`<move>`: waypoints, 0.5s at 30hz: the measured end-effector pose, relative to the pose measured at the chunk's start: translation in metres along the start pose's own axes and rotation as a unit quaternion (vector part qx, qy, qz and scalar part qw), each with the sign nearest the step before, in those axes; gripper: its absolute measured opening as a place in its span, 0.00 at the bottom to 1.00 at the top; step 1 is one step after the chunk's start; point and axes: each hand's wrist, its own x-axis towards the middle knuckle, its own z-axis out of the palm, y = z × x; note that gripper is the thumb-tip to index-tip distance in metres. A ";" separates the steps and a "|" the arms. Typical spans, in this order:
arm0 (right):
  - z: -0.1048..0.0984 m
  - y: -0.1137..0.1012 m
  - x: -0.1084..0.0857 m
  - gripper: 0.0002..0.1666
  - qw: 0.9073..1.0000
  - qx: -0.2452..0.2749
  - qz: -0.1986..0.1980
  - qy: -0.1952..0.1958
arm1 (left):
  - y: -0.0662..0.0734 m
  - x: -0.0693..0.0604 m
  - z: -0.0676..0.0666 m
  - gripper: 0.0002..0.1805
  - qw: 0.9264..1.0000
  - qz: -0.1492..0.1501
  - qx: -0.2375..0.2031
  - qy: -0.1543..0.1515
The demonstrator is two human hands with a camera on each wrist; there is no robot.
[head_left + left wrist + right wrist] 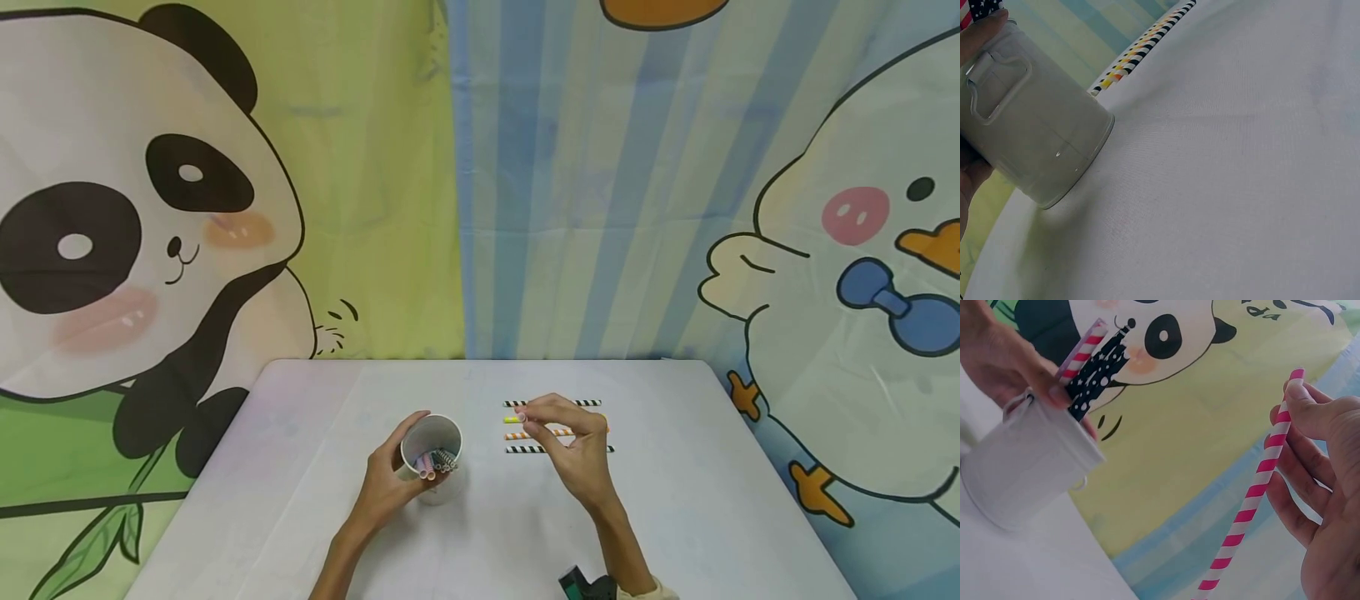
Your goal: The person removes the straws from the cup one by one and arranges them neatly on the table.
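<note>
My left hand grips a white metal bucket with small side handles, tilted with its mouth toward the head camera. Inside it stand several paper straws, some dark blue with white stars and dots, others red-pink and white striped. To the right, my right hand pinches a pink-and-white striped paper straw near one end, between thumb and fingers. Under that hand, black-striped, orange-striped and yellow straws lie in spaced rows on the table, partly hidden by the hand.
The white-covered table ends at a curtain backdrop with a panda on the left and a white bird on the right. A dark wrist device sits at the right forearm.
</note>
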 end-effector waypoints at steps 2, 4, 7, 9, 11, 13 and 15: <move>-0.002 0.002 -0.002 0.14 1.000 -0.011 0.007 -0.003 | 0.000 0.000 0.000 0.54 1.000 -0.001 -0.001 0.000; -0.003 0.004 -0.005 0.14 1.000 -0.023 0.015 -0.006 | 0.000 0.000 0.000 0.53 1.000 -0.001 -0.001 -0.001; -0.005 0.006 -0.008 0.14 0.999 -0.033 0.026 -0.012 | 0.000 0.000 0.000 0.53 1.000 -0.003 -0.001 -0.001; -0.006 0.007 -0.009 0.13 0.998 -0.041 0.037 -0.018 | 0.000 0.000 0.000 0.53 1.000 -0.001 -0.002 -0.001; -0.007 0.008 -0.011 0.14 0.997 -0.054 0.050 -0.025 | 0.000 0.000 0.000 0.53 1.000 -0.001 -0.003 -0.001; -0.008 0.009 -0.013 0.14 0.995 -0.074 0.060 -0.032 | -0.001 0.000 0.000 0.53 1.000 0.000 -0.005 -0.002; -0.009 0.011 -0.015 0.15 0.992 -0.102 0.063 -0.038 | -0.001 0.000 0.000 0.54 1.000 -0.001 -0.007 -0.002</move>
